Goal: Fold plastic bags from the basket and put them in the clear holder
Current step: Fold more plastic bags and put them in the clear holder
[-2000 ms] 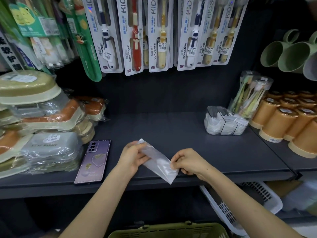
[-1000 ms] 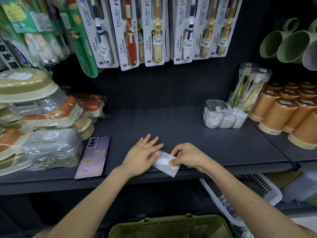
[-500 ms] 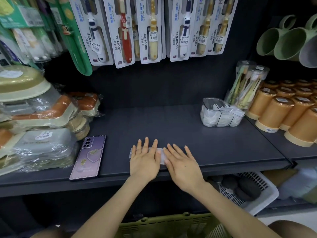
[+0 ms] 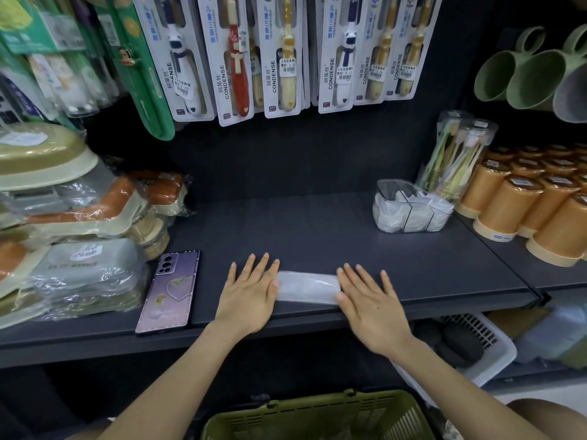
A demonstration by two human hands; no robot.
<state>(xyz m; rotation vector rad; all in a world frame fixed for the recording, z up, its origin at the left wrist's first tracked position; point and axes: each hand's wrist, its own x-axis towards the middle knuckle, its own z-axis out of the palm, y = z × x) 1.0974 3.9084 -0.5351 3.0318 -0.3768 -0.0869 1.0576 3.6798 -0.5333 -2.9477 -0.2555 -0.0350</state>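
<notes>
A folded clear plastic bag (image 4: 307, 286) lies flat as a strip near the front edge of the dark shelf (image 4: 317, 236). My left hand (image 4: 249, 293) presses its left end with straight fingers. My right hand (image 4: 370, 300) lies flat on its right end. The clear holder (image 4: 409, 208), with folded bags inside, stands at the back right of the shelf. The green basket (image 4: 317, 414) sits below, at the bottom of the view.
A purple phone (image 4: 170, 292) lies left of my left hand. Wrapped soap boxes (image 4: 73, 223) are stacked at the left. Orange cups (image 4: 533, 204) and a toothbrush pack (image 4: 457, 154) stand at the right. Carded toothbrushes (image 4: 279, 55) hang above. A white basket (image 4: 470, 347) sits under the shelf.
The bag was held up and folded between both hands, then laid on the shelf. My flat hands have since slid apart along it, baring its middle.
</notes>
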